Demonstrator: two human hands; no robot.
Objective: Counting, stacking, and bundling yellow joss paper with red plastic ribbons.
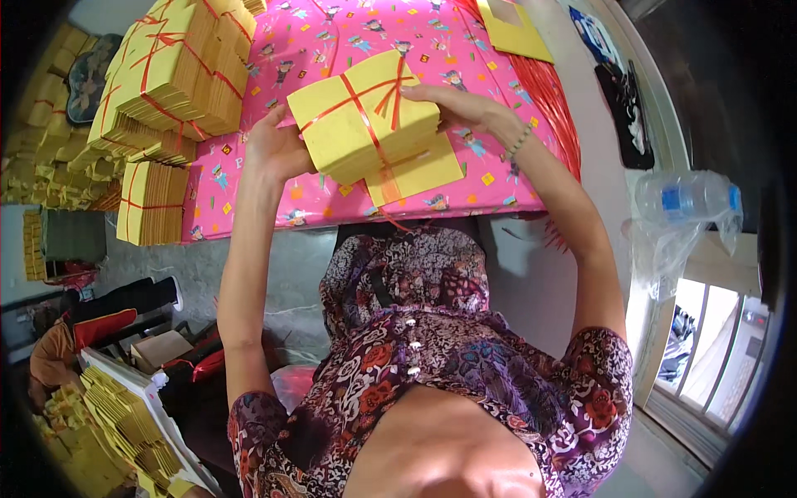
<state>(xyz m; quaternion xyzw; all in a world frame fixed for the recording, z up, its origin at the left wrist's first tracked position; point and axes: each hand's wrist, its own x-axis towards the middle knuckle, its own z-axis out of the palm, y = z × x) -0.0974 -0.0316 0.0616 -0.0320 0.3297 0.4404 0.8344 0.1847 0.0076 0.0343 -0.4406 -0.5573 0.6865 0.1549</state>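
Between my two hands is a bundle of flat yellow paper pieces (336, 124), tied crosswise with red plastic ribbon (359, 101) whose loose ends lie on top. My left hand (281, 149) holds its left side, thumb up along the edge and the other fingers partly hidden by the bundle. On the right, my right hand (455, 104) grips the far corner, its thumb on the top near the knot and its fingers out of sight behind. Under the bundle's near side, a single yellow sheet (432, 176) lies on the pink patterned tablecloth (286, 70).
Tied yellow stacks (178, 70) are piled at the table's left, with a smaller bundle (152, 203) at the near left corner. Loose red ribbon strands (548, 100) hang along the right edge, below a yellow piece (515, 31). A plastic bottle (689, 199) is at far right.
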